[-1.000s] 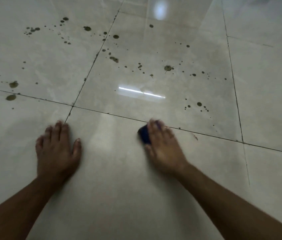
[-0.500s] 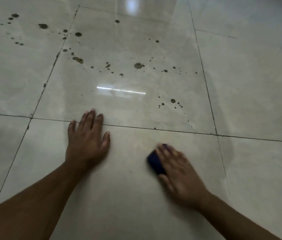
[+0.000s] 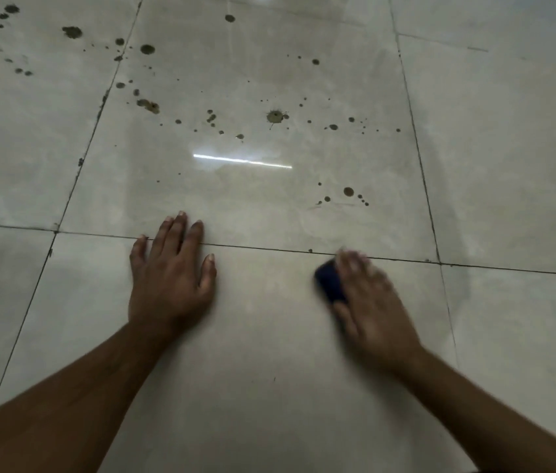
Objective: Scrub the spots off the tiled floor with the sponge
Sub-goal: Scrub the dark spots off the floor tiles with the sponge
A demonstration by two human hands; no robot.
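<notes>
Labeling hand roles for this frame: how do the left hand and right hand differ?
1. The left hand is bare; the right hand presses a dark blue sponge.
2. The left hand is sharp in the picture; the right hand is motion-blurred.
3. The left hand's fingertips lie past the grout line; the right hand's only reach it.
Shared: both palm-down on the tiled floor, short of most spots.
</notes>
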